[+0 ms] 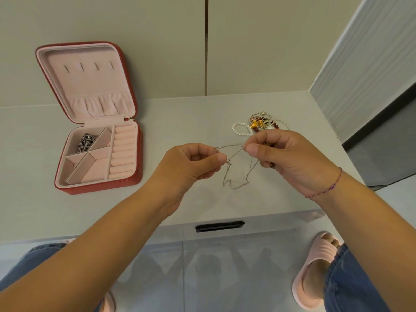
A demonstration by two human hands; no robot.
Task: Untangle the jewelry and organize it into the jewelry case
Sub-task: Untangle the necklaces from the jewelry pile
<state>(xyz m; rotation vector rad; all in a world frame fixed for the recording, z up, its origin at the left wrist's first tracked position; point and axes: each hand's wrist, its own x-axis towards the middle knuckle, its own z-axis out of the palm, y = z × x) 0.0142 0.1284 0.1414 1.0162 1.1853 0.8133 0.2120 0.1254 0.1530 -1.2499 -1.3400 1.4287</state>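
Both hands pinched a thin silver chain point(236, 174) above the tabletop point(157, 122).
The left hand point(191, 165) and right hand point(286, 158) each gripped a strand, apparently knotted between them; the open jewelry case point(96, 174) sat well left.

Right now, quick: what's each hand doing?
Left hand: pinching the thin silver chain necklace between thumb and fingertips.
Right hand: pinching another part of the same chain, with the rest dangling between the hands.
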